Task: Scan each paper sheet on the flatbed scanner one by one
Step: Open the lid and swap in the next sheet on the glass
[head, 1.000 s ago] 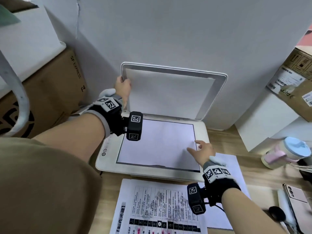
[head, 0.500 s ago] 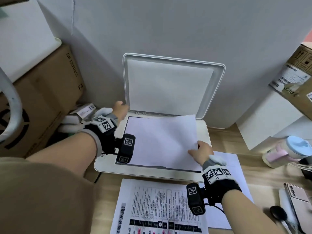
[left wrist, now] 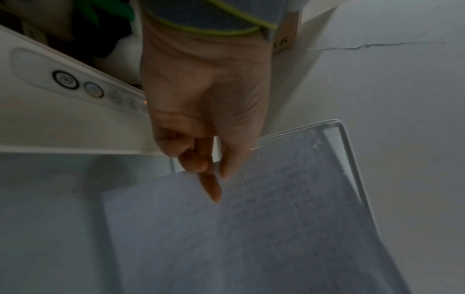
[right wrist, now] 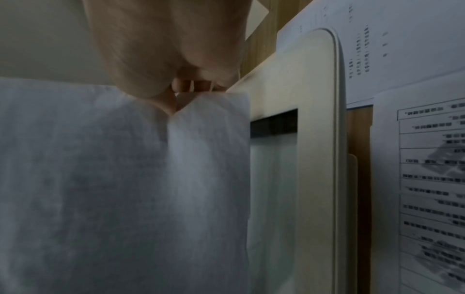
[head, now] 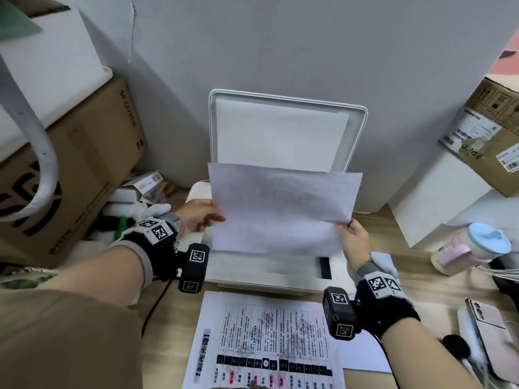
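The white flatbed scanner (head: 266,276) stands against the wall with its lid (head: 356,130) upright. A paper sheet (head: 280,209) hangs tilted above the glass (right wrist: 271,179), its blank back toward me. My right hand (head: 346,228) pinches the sheet's lower right corner, with thumb and fingers (right wrist: 176,95) closed on the paper (right wrist: 100,179). My left hand (head: 207,217) holds the left edge; in the left wrist view its index finger and thumb (left wrist: 219,179) lie on the sheet (left wrist: 251,228). A printed sheet (head: 266,341) lies on the desk in front of the scanner.
Another sheet (head: 365,355) lies under my right wrist. Cardboard boxes stand at the left (head: 84,169) and right (head: 491,130), with a white box (head: 438,197) below the right one. A lidded cup (head: 471,248) and a phone (head: 488,321) sit at the right. The scanner's buttons (left wrist: 78,85) are on its left rim.
My left hand let go of the lid and came down to the sheet's left edge. My right hand took the sheet's right edge, and the sheet rose off the glass.
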